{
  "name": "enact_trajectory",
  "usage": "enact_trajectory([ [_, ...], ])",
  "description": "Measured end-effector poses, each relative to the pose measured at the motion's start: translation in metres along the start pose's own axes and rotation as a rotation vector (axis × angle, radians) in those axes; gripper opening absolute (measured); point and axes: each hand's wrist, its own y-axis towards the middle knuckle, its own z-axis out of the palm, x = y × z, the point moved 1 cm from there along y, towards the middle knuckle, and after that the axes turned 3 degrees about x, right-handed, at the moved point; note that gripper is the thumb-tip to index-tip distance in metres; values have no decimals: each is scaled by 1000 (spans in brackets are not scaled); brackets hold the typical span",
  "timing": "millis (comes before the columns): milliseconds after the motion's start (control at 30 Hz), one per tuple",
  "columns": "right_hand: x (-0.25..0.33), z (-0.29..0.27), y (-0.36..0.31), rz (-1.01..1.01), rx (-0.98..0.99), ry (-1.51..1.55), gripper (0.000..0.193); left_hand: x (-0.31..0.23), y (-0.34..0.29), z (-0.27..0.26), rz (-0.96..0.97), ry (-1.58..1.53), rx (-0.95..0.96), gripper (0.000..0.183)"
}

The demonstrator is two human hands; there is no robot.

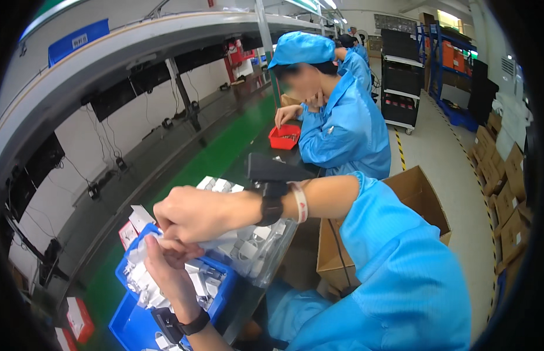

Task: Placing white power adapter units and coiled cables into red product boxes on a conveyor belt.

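White parts (144, 291) lie under our half-curled left hand (168, 276), nearer than our curled right hand (197, 215); what they grip, we cannot tell.

Smooth plastic bin (227, 285), matt cardboard carton (423, 198)

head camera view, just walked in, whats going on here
A person in a blue smock has their right hand and left hand together over a blue bin heaped with small white pieces. The fingers hide whatever is between them, so I can't tell what is held. More white pieces lie beside the bin on the right. Farther along, a co-worker in a blue cap has one hand at a red tray of small parts.
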Motion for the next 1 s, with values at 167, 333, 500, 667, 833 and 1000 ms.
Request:
enact_trajectory([
  [167, 4, -4, 1, 44, 116, 182, 20, 12, 3, -21, -155, 140, 47, 53],
  [333, -3, 3, 2, 72, 145, 385, 17, 23, -2, -29, -17, 8, 71, 46],
  [500, 6, 8, -5, 41, 102, 273, 10, 32, -11, -33, 159, 161, 75, 43],
  [667, -17, -4, -1, -139, -372, -326, 15, 29, -18, -24, 172, 252, 167, 40],
  [833, -33, -12, 27, -45, -416, -339, 9, 5, -17, -22, 57, 317, 174, 46],
  [1000, -15, -51, 69, -31, -594, -117, 10, -36, -24, -21, 144, 253, 198, 46],
])
